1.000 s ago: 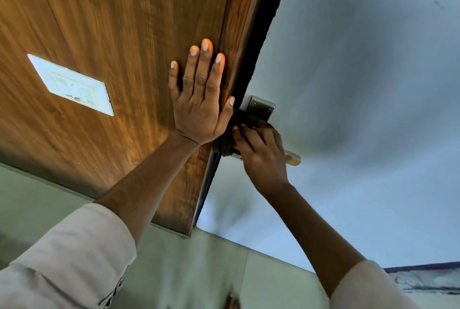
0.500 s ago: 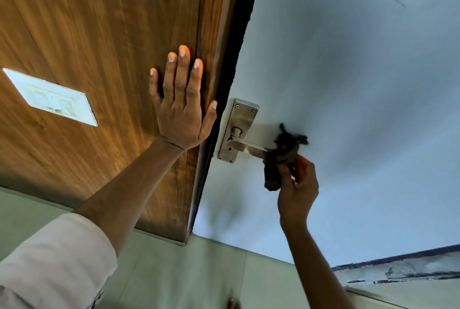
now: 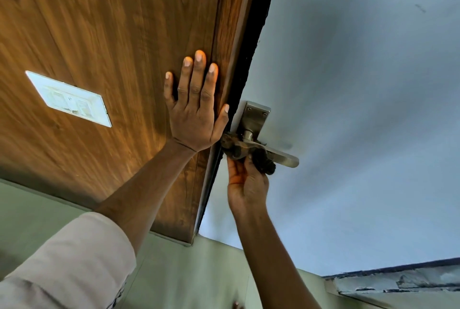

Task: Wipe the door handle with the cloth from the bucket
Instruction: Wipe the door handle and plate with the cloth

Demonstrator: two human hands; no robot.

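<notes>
- Right hand [image 3: 245,179] reaches up from below the door handle [image 3: 278,155], palm turned toward the viewer, fingers closed around a dark cloth [image 3: 262,161].
- Cloth is bunched and wrapped over the lever close to its pivot; one part lies left of the spindle near the door edge, another hangs under the lever as a dark lump. Outer end of the lever sticks out bare to the right.
- Handle's metal backplate [image 3: 254,119] sits on the pale grey door [image 3: 361,109], two screws visible at its upper end. Spindle and upper plate uncovered.
- Left hand [image 3: 196,109] lies flat on the wooden panel [image 3: 112,47], fingers spread and extended, gripping nothing. Thumb tip reaches the dark gap [image 3: 251,47] between panel and door, just beside the backplate.
- Left hand's heel is very near the left part of the cloth; contact cannot be told.
- White switch plate [image 3: 68,98] is set in the wooden panel, well left of the left hand.
- Both forearms bare; light sleeve [image 3: 69,259] rolled on the left arm.
- Pale green wall [image 3: 174,271] below the panel; worn, chipped ledge [image 3: 398,281] at lower right.
- Bucket not in view.
</notes>
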